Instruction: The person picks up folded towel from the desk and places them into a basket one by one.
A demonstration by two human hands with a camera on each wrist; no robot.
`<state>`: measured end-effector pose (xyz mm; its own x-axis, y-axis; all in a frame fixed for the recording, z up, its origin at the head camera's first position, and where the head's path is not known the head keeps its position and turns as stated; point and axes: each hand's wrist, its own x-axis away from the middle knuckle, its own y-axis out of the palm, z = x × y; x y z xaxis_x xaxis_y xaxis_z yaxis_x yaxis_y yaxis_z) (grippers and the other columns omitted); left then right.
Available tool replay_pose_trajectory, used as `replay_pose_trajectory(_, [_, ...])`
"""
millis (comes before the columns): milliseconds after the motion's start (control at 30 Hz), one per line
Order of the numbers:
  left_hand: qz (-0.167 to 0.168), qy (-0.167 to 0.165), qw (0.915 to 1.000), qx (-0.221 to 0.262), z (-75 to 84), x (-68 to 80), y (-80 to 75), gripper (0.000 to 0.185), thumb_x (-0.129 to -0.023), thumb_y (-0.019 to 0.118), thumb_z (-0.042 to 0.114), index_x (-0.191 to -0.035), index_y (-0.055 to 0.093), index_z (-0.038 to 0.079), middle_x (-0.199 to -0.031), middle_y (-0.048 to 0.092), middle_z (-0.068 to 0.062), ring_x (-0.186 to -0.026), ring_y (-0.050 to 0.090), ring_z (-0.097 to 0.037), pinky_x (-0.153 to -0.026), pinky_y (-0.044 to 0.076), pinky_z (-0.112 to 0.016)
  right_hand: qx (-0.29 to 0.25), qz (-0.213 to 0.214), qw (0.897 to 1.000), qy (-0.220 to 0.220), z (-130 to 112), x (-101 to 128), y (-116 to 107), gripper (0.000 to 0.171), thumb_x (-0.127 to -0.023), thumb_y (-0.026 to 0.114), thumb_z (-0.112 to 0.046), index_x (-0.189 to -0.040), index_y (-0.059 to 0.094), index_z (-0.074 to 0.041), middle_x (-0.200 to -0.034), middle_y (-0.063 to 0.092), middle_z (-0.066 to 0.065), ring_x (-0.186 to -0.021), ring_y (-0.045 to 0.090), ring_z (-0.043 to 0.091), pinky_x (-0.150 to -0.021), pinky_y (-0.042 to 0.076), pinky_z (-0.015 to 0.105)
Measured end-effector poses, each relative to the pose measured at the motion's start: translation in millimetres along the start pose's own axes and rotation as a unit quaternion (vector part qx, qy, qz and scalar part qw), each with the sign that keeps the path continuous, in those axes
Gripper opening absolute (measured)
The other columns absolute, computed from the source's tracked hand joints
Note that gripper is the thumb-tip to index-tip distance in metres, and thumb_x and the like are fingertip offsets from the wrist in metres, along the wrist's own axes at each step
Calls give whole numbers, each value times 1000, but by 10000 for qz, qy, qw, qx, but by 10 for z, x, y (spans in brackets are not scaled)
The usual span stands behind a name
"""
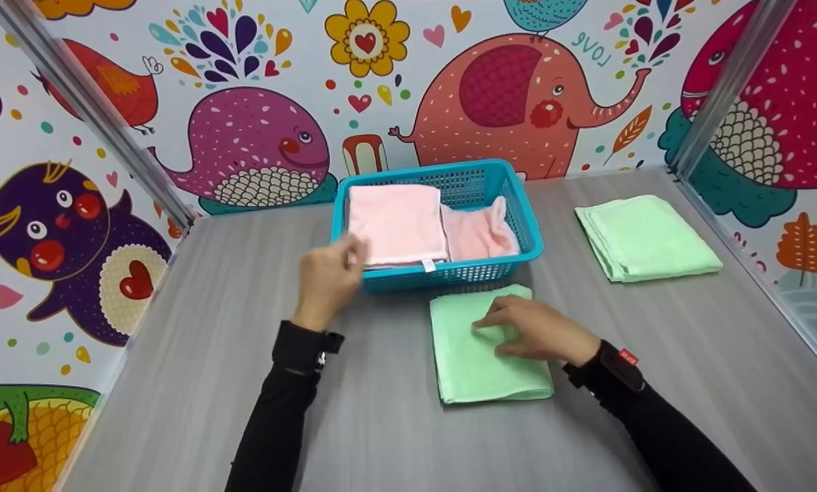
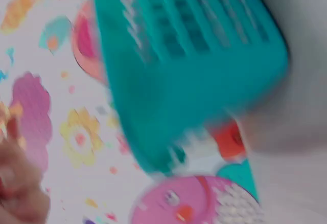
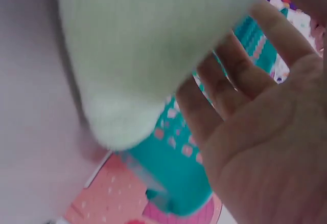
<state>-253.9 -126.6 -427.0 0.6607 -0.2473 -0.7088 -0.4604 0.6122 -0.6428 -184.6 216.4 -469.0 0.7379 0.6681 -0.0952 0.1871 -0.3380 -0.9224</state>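
Your right hand (image 1: 541, 333) lies flat on the green towel (image 1: 480, 355), fingers straight — the towel sits on the desk (image 1: 196, 355) just in front of the basket (image 1: 528, 236), long axis running away from you. Left hand (image 1: 327, 277) hovers at the basket's front-left corner, fingers loosely curled, holding nothing. Second green towel (image 1: 644, 236) far right.

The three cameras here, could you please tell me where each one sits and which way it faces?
Head: worn on the head, facing forward and down at the table, basket and green towels; both black-sleeved arms, the left hand and right hand show.
Left wrist: by the left hand, facing the blurred basket and wall; fingers show at the edge.
Right wrist: under the right hand, facing the near green towel and basket.
Shared: every view shows the teal basket.
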Motion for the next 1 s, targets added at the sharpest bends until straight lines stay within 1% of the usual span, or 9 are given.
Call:
replay_pose_trajectory(67, [-696,619,9956,44,170,61,74,37,-101,65,23,-67,57,10,-52,50,-2,-46,40,-10,-47,30,-24,140,316,9989,302,66,29,-66,34,-79,88,-12,-112,79,-10,-103,68,7,-96,63,23,-80,56,40])
replay_pose_trajectory(133, [-1601,758,9842,32,305,136,188,41,-101,66,30,-66,59,10,-53,51,0,-48,40,-8,-48,32,-24,253,559,9954,732,135,65,-114,30,-76,91,-12,-102,76,-7,-96,65,7,-87,61,22,-75,53,40])
replay_pose_trajectory(200, [-2498,383,9675,-37,403,214,308,42,-102,65,39,-71,63,10,-58,56,-1,-52,47,-9,-51,39,-26,185,548,9903,1263,187,98,-148,32,-76,91,-16,-97,70,-5,-89,61,6,-79,57,20,-69,49,37])
replay_pose_trajectory(267, [-3348,-217,9420,-123,464,295,405,44,-101,63,48,-84,68,8,-70,65,-4,-61,58,-15,-59,49,-31,18,341,9840,1751,227,120,-157,40,-78,91,-24,-98,63,-5,-85,59,5,-74,54,19,-66,45,35])
replay_pose_trajectory(400, [-4333,-1038,8951,-159,540,427,542,69,-92,67,64,-116,65,-1,-96,71,-16,-86,69,-30,-79,57,-46,-288,-134,9739,2247,269,115,-135,58,-80,89,-37,-111,57,0,-87,60,9,-75,55,23,-67,48,39])
replay_pose_trajectory(500, [-4398,-1016,8923,21,599,477,633,72,-85,74,65,-117,65,1,-94,70,-12,-85,67,-26,-79,56,-44,-367,-199,9731,2267,278,90,-103,66,-80,88,-35,-118,54,6,-93,62,13,-80,58,27,-73,52,45])
replay_pose_trajectory(600, [-4290,-809,8990,346,650,508,711,51,-86,77,57,-97,65,8,-77,61,0,-71,56,-16,-66,48,-34,-483,-143,9742,2200,274,63,-76,65,-80,89,-29,-120,53,6,-97,63,15,-84,59,28,-78,53,48])
replay_pose_trajectory(700, [-4289,-805,8965,757,674,542,762,37,-89,76,45,-80,57,15,-68,44,7,-63,41,-11,-58,34,-27,-694,-140,9759,2063,273,48,-62,58,-80,87,-23,-119,53,4,-98,63,14,-84,58,26,-77,52,46])
replay_pose_trajectory(1000, [-4286,-747,8939,1077,714,574,806,37,-86,68,31,-68,37,21,-64,28,9,-58,28,-9,-54,20,-27,-1013,-323,9813,1607,339,59,-54,46,-83,83,-17,-115,54,-1,-86,56,6,-79,51,21,-71,46,36])
